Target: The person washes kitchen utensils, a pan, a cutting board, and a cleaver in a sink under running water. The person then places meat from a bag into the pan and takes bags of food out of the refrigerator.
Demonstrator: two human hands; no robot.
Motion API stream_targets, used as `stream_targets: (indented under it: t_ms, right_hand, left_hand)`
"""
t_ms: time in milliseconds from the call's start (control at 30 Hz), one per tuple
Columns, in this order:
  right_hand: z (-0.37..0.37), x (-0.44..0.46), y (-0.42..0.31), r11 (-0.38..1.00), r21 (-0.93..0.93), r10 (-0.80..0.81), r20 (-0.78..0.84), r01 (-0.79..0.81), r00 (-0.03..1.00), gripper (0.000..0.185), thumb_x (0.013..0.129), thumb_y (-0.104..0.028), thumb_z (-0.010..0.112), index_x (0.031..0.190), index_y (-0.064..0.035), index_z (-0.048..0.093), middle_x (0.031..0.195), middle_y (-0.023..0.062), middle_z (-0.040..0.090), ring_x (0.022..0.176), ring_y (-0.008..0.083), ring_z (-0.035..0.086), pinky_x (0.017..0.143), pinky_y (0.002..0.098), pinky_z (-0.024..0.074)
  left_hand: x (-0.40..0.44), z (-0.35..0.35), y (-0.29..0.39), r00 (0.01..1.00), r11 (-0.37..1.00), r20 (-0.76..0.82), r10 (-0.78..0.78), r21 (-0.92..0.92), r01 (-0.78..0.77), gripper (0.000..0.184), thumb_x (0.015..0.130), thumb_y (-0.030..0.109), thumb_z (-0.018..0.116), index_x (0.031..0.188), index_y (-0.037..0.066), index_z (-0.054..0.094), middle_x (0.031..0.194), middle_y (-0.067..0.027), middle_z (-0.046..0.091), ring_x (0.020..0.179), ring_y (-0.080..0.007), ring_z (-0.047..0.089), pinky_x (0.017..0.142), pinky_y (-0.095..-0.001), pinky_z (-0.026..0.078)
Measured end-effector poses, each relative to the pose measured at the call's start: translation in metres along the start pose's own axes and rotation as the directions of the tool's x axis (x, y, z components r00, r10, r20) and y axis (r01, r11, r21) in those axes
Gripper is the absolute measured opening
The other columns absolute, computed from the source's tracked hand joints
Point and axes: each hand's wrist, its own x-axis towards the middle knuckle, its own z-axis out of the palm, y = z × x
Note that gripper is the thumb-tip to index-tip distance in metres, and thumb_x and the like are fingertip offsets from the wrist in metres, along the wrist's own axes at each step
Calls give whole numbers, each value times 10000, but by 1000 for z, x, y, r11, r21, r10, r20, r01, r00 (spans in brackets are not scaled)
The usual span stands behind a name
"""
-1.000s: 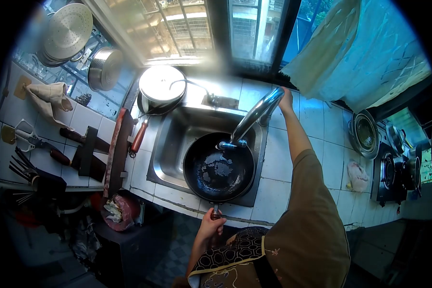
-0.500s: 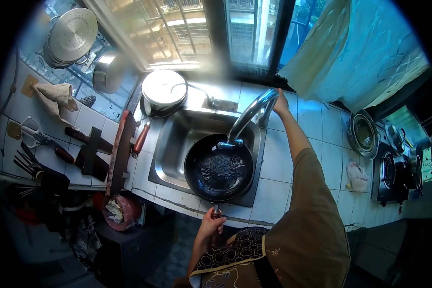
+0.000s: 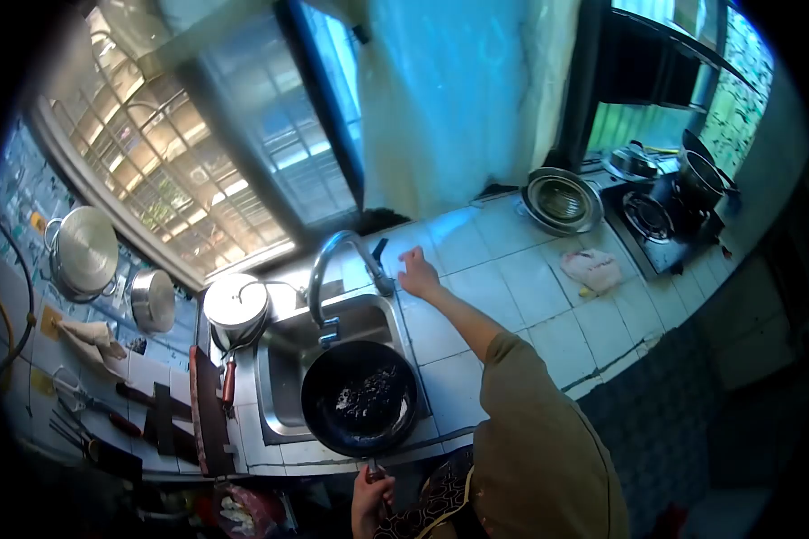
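My left hand (image 3: 371, 494) is wrapped around the handle of a dark, deep frying pan (image 3: 319, 418) at the front of the counter. The pan sits over the near right part of the steel sink (image 3: 277, 395), with some shiny water (image 3: 368, 395) inside. Just beyond its far rim hangs the spout of the chrome faucet (image 3: 317, 278). No stream can be made out below it. My right hand (image 3: 418, 274) hovers beside the faucet's black-looking lever (image 3: 380, 250), apart from it, holding nothing, fingers loosely bent.
Left of the sink stand a lidded pot (image 3: 235, 304) and a red-handled tool (image 3: 229, 384). Knives (image 3: 164, 418) and scissors (image 3: 70, 386) hang on the left wall. Rightward are stacked bowls (image 3: 562, 199), a plastic bag (image 3: 591, 269) and a gas stove (image 3: 661, 225) with a pot.
My right hand has let go of the faucet and moved slightly off it. The pan has come nearer my body, out from under the spout. The water ripples less. My view has turned right.
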Motion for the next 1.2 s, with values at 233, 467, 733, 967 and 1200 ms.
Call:
stream_targets:
  t_ms: [233, 467, 733, 967, 1200]
  right_hand:
    - [-110, -254, 114, 989, 78, 140, -192, -127, 971, 122, 730, -172, 574, 832, -108, 594, 956, 109, 466, 732, 236, 534, 666, 333, 456]
    - [-271, -376, 184, 906, -63, 393, -238, -418, 888, 112, 716, -174, 577, 789, -108, 630, 852, 127, 536, 767, 264, 551, 713, 344, 448]
    - [-386, -422, 240, 894, 165, 448, -368, -417, 815, 130, 750, -107, 551, 835, -38, 621, 684, 60, 611, 597, 123, 565, 570, 258, 449]
    - [-477, -413, 347, 865, 279, 497, -376, -417, 782, 124, 777, -63, 529, 851, 3, 603, 684, 52, 606, 605, 95, 556, 565, 227, 439]
    - [-565, -387, 443, 838, 326, 523, -251, -437, 815, 123, 790, -68, 528, 867, -6, 601, 681, 41, 603, 597, 78, 546, 561, 219, 441]
  left_hand:
    - [-46, 49, -40, 980, 995, 195, 40, 80, -56, 326, 644, -95, 574, 880, 42, 396, 609, -71, 462, 409, -126, 430, 357, -265, 380]
    - [-52, 151, -69, 903, 999, 428, -37, 17, 33, 304, 669, -77, 579, 897, 38, 414, 636, -69, 477, 406, -115, 434, 356, -256, 386]
    - [-25, 298, -62, 753, 986, 642, -146, 156, 59, 277, 707, -40, 565, 912, 54, 405, 659, -45, 452, 444, -89, 418, 395, -231, 376]
    - [45, 482, -49, 695, 983, 700, -166, 173, 60, 297, 693, -39, 566, 923, 57, 405, 667, -38, 453, 437, -76, 403, 388, -218, 358]
    - [128, 666, -41, 671, 976, 713, -202, 204, 77, 280, 698, -44, 548, 918, 64, 413, 679, -33, 460, 434, -64, 392, 381, -208, 335]
